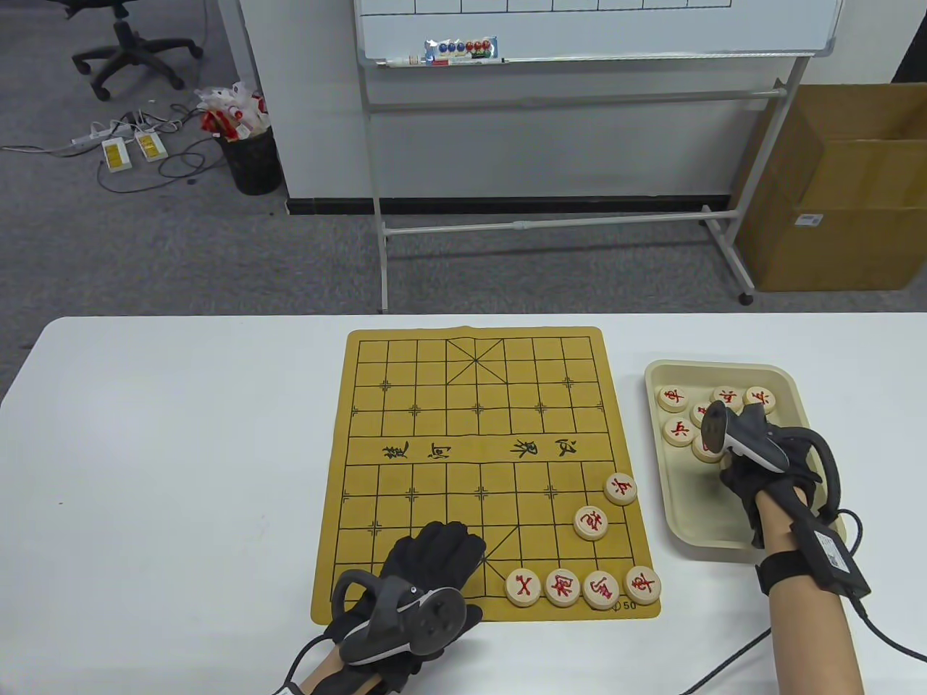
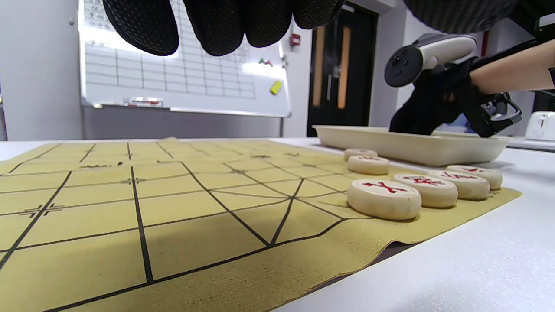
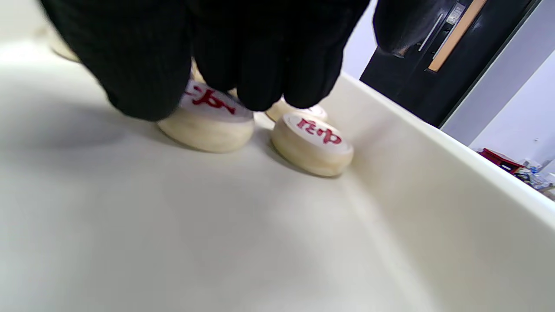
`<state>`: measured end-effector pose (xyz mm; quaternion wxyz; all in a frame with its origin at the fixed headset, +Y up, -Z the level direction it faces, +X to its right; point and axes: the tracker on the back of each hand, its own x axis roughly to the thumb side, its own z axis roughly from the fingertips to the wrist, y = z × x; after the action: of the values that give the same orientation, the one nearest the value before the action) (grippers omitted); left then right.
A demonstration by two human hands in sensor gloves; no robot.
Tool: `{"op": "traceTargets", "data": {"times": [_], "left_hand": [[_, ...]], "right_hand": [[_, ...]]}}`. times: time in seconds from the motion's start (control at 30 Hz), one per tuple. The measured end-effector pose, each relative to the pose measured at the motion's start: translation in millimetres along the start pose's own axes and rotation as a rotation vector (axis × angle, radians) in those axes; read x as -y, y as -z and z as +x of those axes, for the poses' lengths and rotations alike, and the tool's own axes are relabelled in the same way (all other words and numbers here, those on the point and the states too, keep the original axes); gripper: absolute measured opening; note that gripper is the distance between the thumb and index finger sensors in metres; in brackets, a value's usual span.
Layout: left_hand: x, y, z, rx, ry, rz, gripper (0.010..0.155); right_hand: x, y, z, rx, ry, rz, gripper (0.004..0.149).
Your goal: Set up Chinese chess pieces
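A yellow chess board mat [image 1: 434,405] lies mid-table. Four red-lettered wooden pieces [image 1: 563,586] stand in a row along its near right edge, and two more [image 1: 592,523] sit above them. My left hand [image 1: 442,543] rests flat on the mat's near edge, fingers [image 2: 217,30] open and empty. My right hand [image 1: 731,470] is down in the beige tray [image 1: 713,514]. In the right wrist view its fingers [image 3: 264,65] and thumb pinch a piece [image 3: 208,125] that still lies on the tray floor. Another piece [image 3: 312,143] lies beside it.
Several more pieces [image 1: 673,398] lie at the tray's far end. The tray wall [image 3: 433,182] rises just right of my fingers. A whiteboard stand [image 1: 550,224] and a cardboard box [image 1: 840,188] stand behind the table.
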<state>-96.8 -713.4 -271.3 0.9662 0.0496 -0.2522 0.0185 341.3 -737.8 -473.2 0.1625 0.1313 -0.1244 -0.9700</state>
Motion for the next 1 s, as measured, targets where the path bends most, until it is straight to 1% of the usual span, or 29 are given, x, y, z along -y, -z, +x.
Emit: {"op": "traceTargets", "data": {"times": [0.2, 0.5, 0.57, 0.83, 0.93, 1.0], "left_hand": [[0.1, 0.0, -0.7, -0.004, -0.007, 0.000, 0.083], [0.6, 0.2, -1.2, -0.005, -0.007, -0.003, 0.083], [0.6, 0.2, -1.2, -0.004, -0.007, -0.004, 0.083], [0.4, 0.2, -1.6, -0.008, -0.007, 0.002, 0.083], [0.6, 0.3, -1.5, -0.007, -0.005, -0.001, 0.083], [0.5, 0.3, -1.3, -0.006, -0.004, -0.002, 0.083]], "right_hand": [[0.2, -0.5, 3.3, -0.006, -0.034, -0.003, 0.068], [-1.3, 1.1, 3.3, 0.007, -0.026, -0.007, 0.066], [-2.0, 1.7, 3.3, 0.013, -0.021, -0.001, 0.069], [-1.9, 0.2, 4.7, 0.018, -0.033, 0.016, 0.069], [-2.9, -0.3, 5.8, 0.020, -0.043, 0.031, 0.072], [-3.6, -0.2, 7.2, 0.023, -0.057, 0.039, 0.070]]}}
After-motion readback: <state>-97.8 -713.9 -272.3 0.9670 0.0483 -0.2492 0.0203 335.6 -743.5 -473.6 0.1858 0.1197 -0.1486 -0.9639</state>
